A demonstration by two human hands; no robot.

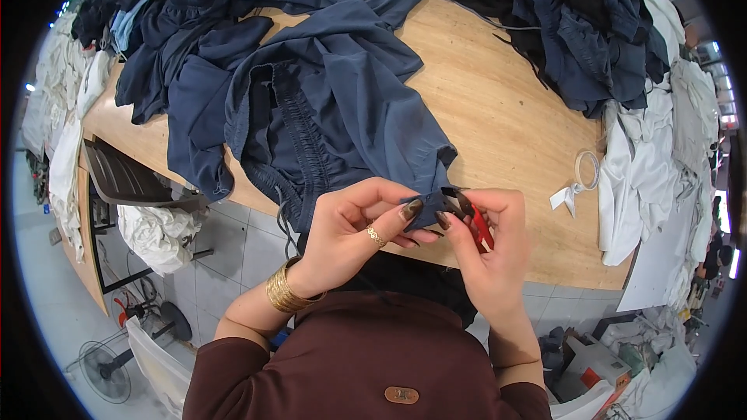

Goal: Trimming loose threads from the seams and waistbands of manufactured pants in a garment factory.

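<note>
A pair of navy trousers (342, 101) with a gathered elastic waistband lies across the near part of the wooden table. Pinched between the thumb and fingers of my left hand (369, 218) is a small edge of this cloth, lifted by the table's front edge. My right hand (490, 233) is closed round red-handled thread snips (482, 229), their dark blades right beside the pinched edge. Whether the blades touch the cloth, I cannot tell. A drawstring (285, 222) hangs from the waistband left of my left wrist.
Heaped navy garments (187, 70) cover the table's left and far side; dark garments (583, 31) lie at the far right. White cloth (634, 179) and a tape roll (586, 171) sit on the right. A dark chair (128, 175) and a fan (105, 369) stand lower left.
</note>
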